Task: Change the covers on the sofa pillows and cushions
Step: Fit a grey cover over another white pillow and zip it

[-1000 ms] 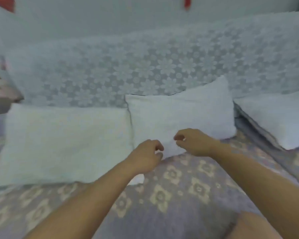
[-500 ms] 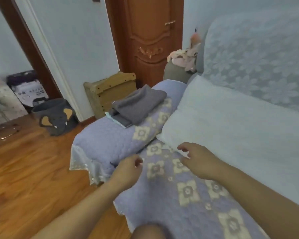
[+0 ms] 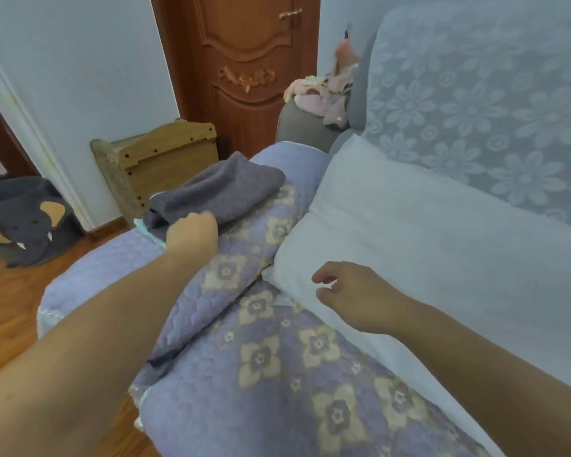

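Just beyond the curled left hand (image 3: pixel 192 230), touching it, lies the folded grey cover (image 3: pixel 221 192); grip unclear. Right hand (image 3: pixel 353 296) hovers half-open by the pillow (image 3: pixel 426 232), holding nothing.

Left hand (image 3: pixel 192 233) at folded grey covers (image 3: pixel 218 192)

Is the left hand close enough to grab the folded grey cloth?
Probably yes. The left hand is already at the near edge of the folded grey cloth, with nothing between them.
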`<state>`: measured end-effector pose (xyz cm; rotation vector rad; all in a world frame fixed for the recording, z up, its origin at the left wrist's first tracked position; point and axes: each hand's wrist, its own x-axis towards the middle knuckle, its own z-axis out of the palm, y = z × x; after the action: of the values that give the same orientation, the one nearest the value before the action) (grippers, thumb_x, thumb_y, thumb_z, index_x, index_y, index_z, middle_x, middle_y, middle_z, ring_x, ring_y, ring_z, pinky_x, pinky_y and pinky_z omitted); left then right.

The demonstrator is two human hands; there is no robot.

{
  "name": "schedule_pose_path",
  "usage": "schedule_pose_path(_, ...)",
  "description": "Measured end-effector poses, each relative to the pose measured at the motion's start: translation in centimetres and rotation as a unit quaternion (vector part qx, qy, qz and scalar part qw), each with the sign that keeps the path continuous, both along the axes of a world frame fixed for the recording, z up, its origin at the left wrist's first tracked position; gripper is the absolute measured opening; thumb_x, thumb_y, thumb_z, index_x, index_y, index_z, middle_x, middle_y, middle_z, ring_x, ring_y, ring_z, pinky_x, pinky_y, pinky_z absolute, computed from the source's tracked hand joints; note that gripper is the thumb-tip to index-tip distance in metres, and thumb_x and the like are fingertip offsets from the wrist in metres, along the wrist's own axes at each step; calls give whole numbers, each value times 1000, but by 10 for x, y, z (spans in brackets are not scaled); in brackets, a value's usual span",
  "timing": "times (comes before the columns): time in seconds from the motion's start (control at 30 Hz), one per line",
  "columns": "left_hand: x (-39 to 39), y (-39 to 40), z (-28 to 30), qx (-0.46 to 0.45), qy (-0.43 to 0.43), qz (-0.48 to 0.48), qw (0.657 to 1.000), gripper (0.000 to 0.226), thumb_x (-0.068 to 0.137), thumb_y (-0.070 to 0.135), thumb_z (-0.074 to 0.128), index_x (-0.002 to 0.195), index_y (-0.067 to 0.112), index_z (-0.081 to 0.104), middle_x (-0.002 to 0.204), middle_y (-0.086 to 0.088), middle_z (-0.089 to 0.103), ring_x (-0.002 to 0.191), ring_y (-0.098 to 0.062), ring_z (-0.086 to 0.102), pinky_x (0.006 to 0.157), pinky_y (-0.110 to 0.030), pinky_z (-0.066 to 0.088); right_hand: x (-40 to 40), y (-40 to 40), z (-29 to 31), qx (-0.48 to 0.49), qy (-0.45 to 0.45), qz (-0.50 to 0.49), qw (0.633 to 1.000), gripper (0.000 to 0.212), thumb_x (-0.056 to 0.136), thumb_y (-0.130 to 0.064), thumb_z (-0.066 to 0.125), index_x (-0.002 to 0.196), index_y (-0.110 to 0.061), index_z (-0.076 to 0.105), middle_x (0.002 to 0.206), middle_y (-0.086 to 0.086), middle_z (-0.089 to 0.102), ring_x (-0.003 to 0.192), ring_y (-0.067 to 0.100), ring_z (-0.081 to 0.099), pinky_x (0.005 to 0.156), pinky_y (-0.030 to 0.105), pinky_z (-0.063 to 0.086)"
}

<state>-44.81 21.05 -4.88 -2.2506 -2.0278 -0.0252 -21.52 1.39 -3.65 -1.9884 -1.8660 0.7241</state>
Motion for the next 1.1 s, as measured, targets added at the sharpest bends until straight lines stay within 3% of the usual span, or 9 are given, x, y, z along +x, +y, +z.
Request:
schedule_pose_path(0.2, 52, -58, 121, 216, -154, -92, 960, 18, 103, 16, 46, 117, 10, 57, 104, -14, 69, 93, -38, 67, 76, -44, 52, 23, -45, 33, 49, 58, -75, 994, 41, 99, -30, 57, 139, -28, 51, 137, -6, 55, 118, 11, 54, 95, 25, 45)
schedule_pose_path(0.37, 126, -187, 218, 105, -427, -257, 861, 22, 97, 26, 50, 99, 12, 66, 91, -7, 66, 87, -26, 63, 66, -30, 50, 43, -147, 105, 194, 259, -47, 945, 78, 87, -43, 71, 150, -47, 27, 145, -27, 40, 128, -6, 45, 98, 17, 43)
schedule_pose_path(0.53, 193, -343, 199, -185, -731, -240, 612, 14, 101, 28, 57, 111, 20, 62, 85, -1, 67, 71, -18, 63, 67, -35, 51, 67, -302, 113, 249, 283, -33, 926, 72, 93, -14, 69, 149, -44, 34, 139, -23, 54, 125, 3, 57, 95, 25, 53)
schedule_pose_path(0.73, 244, -494, 90, -556, -639, -344, 405, 43, 99, 32, 60, 137, 12, 56, 132, -17, 66, 125, -34, 62, 108, -46, 49, 124, -430, 57, 279, 338, -403, 803, 34, 97, -3, 60, 124, -23, 61, 91, 3, 78, 83, 20, 75, 72, 38, 62)
schedule_pose_path(0.77, 252, -510, 71, -567, -614, -367, 408, 46, 97, 28, 62, 139, 9, 56, 134, -16, 65, 127, -33, 61, 109, -45, 48, 135, -448, 47, 258, 392, -440, 766, 32, 95, -3, 62, 123, -18, 62, 89, 8, 78, 81, 23, 76, 66, 36, 61)
schedule_pose_path(0.83, 267, -533, 47, -533, -584, -355, 499, 34, 99, 26, 63, 128, 9, 65, 123, -10, 72, 116, -27, 68, 99, -40, 54, 149, -479, 32, 201, 487, -470, 708, 30, 93, -10, 66, 123, -10, 63, 96, 16, 76, 86, 31, 75, 67, 37, 60)
schedule_pose_path(0.9, 282, -549, 32, -510, -559, -319, 571, 26, 104, 27, 58, 114, 8, 73, 108, -10, 77, 99, -23, 73, 83, -39, 59, 152, -499, 16, 152, 595, -417, 670, 42, 96, -30, 62, 125, 0, 63, 117, 22, 70, 108, 36, 68, 94, 45, 55)
schedule_pose_path(1.0, 298, -562, 13, -512, -551, -264, 604, 24, 104, 22, 57, 98, 4, 71, 93, -15, 74, 80, -28, 69, 81, -52, 56, 144, -519, -12, 168, 725, -330, 581, 67, 104, -51, 39, 146, 1, 46, 148, 26, 46, 139, 39, 42, 119, 51, 29)
schedule_pose_path(1.1, 296, -559, 5, -529, -584, -195, 584, 21, 104, 16, 55, 98, 1, 69, 91, -23, 71, 78, -29, 68, 80, -49, 55, 143, -534, -40, 188, 624, -373, 660, 47, 100, -26, 54, 141, -4, 51, 140, 24, 56, 129, 39, 55, 109, 52, 43)
